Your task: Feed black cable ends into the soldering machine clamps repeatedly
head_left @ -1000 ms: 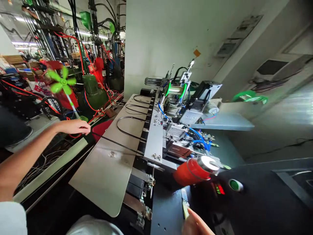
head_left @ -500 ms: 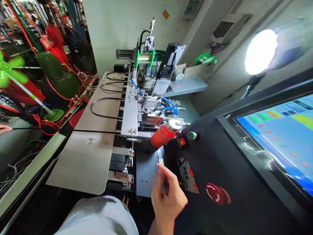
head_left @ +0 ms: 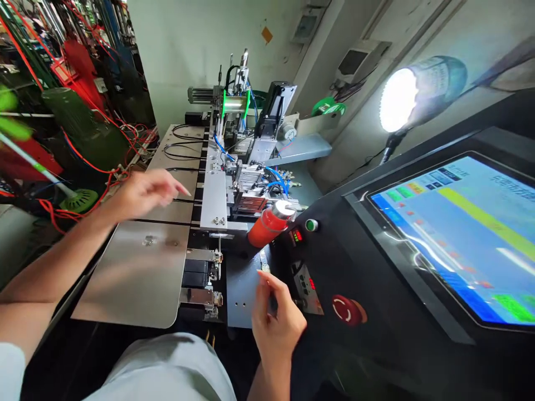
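My left hand (head_left: 152, 192) is over the metal worktop (head_left: 137, 278), index finger stretched toward the machine and the other fingers loosely bent. I see nothing held in it, though it is slightly blurred. It covers part of a black cable loop (head_left: 179, 169); more black cable loops (head_left: 184, 150) lie farther back on the worktop. Low in the middle, my right hand (head_left: 278, 320) pinches thumb and index finger together. Its fingertips are by a small pale piece (head_left: 265, 268) on the dark plate (head_left: 242, 289); whether they grip anything is hidden.
An orange-red bottle (head_left: 267, 227) stands beyond my right hand. Machine clamps (head_left: 209, 275), a wire spool (head_left: 235, 104) and blue air tubes (head_left: 278, 178) lie along the machine. To the right are a red stop button (head_left: 346, 309), a touchscreen (head_left: 463, 239) and a lit lamp (head_left: 399, 100).
The view has turned right. A hand showed only at the left edge beside a thin dark line; now my left arm reaches over the worktop. My right hand keeps its pinch near the pale piece.
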The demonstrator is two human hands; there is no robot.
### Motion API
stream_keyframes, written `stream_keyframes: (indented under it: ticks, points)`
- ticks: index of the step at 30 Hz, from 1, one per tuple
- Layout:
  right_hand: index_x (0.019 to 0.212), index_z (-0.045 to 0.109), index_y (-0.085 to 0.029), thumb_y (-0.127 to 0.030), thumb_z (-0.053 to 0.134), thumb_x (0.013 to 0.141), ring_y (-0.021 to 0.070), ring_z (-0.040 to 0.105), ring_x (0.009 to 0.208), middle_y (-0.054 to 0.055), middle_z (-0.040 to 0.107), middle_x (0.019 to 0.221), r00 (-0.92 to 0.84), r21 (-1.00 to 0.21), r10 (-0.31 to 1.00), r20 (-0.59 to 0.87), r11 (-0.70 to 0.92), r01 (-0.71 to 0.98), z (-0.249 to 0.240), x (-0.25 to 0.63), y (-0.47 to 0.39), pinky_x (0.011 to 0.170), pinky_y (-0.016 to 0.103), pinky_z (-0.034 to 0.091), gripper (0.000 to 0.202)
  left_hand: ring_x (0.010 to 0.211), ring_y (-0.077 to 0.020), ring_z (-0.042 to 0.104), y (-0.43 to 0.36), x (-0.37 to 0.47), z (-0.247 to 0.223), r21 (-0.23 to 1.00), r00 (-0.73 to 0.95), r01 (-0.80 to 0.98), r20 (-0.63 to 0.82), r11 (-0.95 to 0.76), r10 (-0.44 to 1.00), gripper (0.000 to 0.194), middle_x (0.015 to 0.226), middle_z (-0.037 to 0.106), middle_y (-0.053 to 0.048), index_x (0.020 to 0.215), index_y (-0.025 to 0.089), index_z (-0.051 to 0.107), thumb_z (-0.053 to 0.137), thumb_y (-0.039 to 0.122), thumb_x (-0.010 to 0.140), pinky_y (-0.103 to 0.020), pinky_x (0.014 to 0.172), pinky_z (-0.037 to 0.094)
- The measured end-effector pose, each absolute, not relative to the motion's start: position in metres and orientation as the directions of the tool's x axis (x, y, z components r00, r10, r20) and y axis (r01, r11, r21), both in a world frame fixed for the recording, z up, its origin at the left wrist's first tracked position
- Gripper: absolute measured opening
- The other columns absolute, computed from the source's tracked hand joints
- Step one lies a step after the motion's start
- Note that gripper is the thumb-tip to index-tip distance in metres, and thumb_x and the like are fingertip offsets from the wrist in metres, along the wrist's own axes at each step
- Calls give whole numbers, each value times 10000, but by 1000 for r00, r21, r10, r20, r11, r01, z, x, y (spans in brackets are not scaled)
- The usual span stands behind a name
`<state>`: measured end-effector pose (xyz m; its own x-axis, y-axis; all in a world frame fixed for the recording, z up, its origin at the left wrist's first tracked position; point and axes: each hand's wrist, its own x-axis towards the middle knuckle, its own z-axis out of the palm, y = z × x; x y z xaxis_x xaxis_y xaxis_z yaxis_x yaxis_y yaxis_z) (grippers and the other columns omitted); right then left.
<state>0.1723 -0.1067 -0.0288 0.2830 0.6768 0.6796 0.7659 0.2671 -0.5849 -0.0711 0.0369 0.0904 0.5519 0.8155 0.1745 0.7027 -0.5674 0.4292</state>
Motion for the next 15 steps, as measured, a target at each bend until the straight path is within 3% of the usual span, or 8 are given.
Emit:
stream_keyframes:
  ticks: [3, 5, 10, 15]
  points:
    - [921, 649, -164, -183, 513, 925, 91, 602, 562, 18, 689, 737, 301, -734, 791, 533, 255, 629, -21, 173, -108, 539, 187, 473, 137, 755, -83, 570, 23, -30, 67, 635, 767, 467, 56, -616, 639, 242, 885, 652, -27, 980, 133, 693, 454, 169, 977, -195, 703, 453]
    - [891, 650, -167, -243, 516, 928, 98, 593, 572, 12, 666, 713, 295, -857, 879, 374, 206, 473, -18, 172, -108, 541, 198, 477, 158, 767, -94, 586, 9, -13, 49, 687, 802, 401, 57, -606, 595, 208, 851, 652, -23, 980, 144, 707, 505, 187, 954, -198, 719, 443]
    - [845, 640, -162, -333, 597, 867, 98, 550, 576, 2, 630, 691, 190, -992, 979, 79, 58, 112, -25, 160, -102, 531, 208, 458, 178, 774, -122, 607, -10, -8, 20, 694, 754, 409, 109, -593, 648, 201, 838, 660, -28, 902, 151, 677, 508, 250, 943, -219, 725, 453]
    - [789, 604, -159, -353, 589, 869, 86, 501, 561, -24, 564, 644, 157, -1000, 987, 14, 17, -18, -34, 151, -96, 525, 202, 421, 210, 737, -121, 591, -13, -12, 13, 639, 777, 437, 84, -632, 623, 235, 809, 640, -25, 864, 149, 663, 474, 256, 954, -220, 694, 433]
